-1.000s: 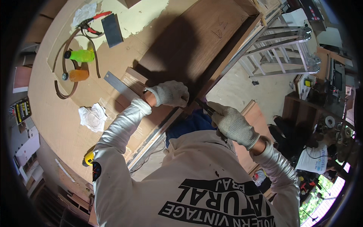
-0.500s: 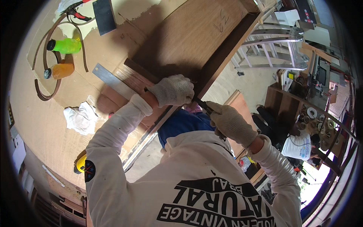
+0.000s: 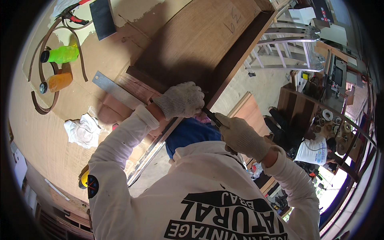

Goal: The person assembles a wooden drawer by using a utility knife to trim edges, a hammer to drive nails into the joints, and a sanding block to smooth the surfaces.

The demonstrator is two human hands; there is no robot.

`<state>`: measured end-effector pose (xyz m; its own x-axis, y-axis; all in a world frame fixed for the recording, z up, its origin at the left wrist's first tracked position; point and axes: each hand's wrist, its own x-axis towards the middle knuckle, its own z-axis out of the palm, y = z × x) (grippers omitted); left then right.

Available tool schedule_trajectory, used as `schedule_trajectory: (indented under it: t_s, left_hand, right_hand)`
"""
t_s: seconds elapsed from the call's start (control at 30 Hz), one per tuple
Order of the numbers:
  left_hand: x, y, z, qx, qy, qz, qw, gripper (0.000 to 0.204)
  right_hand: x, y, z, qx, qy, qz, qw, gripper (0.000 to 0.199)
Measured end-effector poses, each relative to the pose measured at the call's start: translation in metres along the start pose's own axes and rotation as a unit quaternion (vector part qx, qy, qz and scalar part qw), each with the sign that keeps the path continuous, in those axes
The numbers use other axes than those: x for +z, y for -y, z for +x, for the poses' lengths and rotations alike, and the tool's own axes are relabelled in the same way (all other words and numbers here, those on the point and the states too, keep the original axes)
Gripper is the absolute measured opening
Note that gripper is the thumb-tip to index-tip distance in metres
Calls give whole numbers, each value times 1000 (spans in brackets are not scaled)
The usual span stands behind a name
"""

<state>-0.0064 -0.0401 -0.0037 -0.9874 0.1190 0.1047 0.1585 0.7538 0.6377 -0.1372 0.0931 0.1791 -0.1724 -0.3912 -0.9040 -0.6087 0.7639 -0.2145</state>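
Observation:
A shallow brown wooden box point(image 3: 188, 48) with raised sides lies slanting on the workbench, with pencil marks on its inner panel. At its near corner, my gloved left hand point(image 3: 183, 100) is closed, fingers curled; whatever may be inside the grip is hidden. In my gloved right hand point(image 3: 243, 135) is a slim dark-handled tool point(image 3: 212, 116), its tip pointing at the box corner beside my left fingers. I cannot make out the tip itself. A metal ruler point(image 3: 118, 90) lies on wooden strips left of my left wrist.
Green bottle point(image 3: 64, 54), orange bottle point(image 3: 59, 82), curved brown strips point(image 3: 83, 64), red-handled pliers point(image 3: 74, 18), a dark plate point(image 3: 103, 20) and a white cloth point(image 3: 83, 131) lie on the workbench point(image 3: 36, 140). An aluminium ladder point(image 3: 286, 50) stands right; a person point(image 3: 313, 150) works beyond.
The view has shifted slightly, so bench things sit a little further left and lower. Both hands keep nearly the same pose at the box corner, the tool still in my right hand.

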Motion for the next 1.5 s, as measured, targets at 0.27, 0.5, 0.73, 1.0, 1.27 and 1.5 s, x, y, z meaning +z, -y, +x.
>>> schedule_trajectory:
  t_s: [0.27, 0.5, 0.73, 1.0, 1.27, 1.5]
  left_hand:
    - [0, 0, 1, 12, -7, 17, 1000, 38]
    - [-4, 3, 3, -64, 38, -85, 994, 23]
    - [1, 6, 17, -87, 78, -104, 988, 21]
    - [8, 12, 16, -49, 73, -85, 992, 20]
    - [10, 12, 16, -43, 91, -69, 993, 17]
    - [1, 8, 14, -43, 99, -39, 993, 19]
  right_hand:
    - [-9, 30, -5, 132, 67, 151, 977, 28]
    - [7, -16, -16, -105, -149, -130, 975, 42]
    - [13, -29, -53, -113, -142, -126, 975, 60]
    - [18, -5, -36, -92, -84, -204, 971, 65]
    - [16, 6, -28, -91, -46, -262, 960, 64]
    - [8, 24, -18, -47, 35, -299, 952, 63]
